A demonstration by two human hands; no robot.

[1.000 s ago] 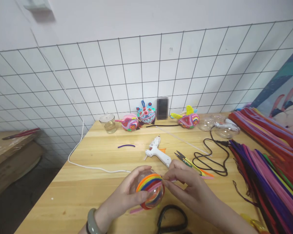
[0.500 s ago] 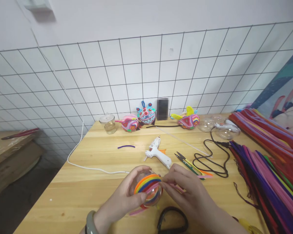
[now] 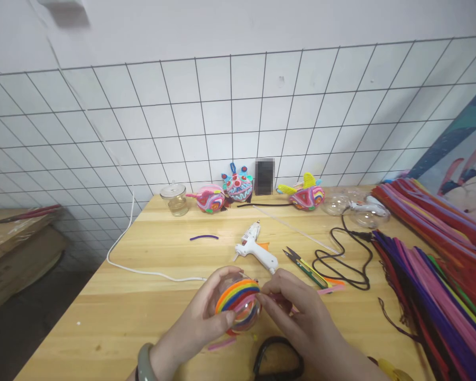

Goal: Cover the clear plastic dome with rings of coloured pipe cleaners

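Observation:
My left hand is wrapped round a clear plastic ball near the front of the table. Curved bands of orange, yellow, blue and red pipe cleaner cover part of the ball. Between the thumb and fingers of my right hand is a pink pipe cleaner, pinched at the ball's right side. It runs along the inner edge of the bands, under my left thumb. Just beyond the ball lies a white hot glue gun. My right fingers partly hide the pink strip's far end.
Thread snips lie right of the glue gun, beside a looped black cord. Bundles of pipe cleaners fill the right side. Decorated balls and a glass jar line the back. Black handles lie at the front.
Both hands and the ball keep nearly the same pose, with the pink strip still pinched against it. The whole view has shifted slightly.

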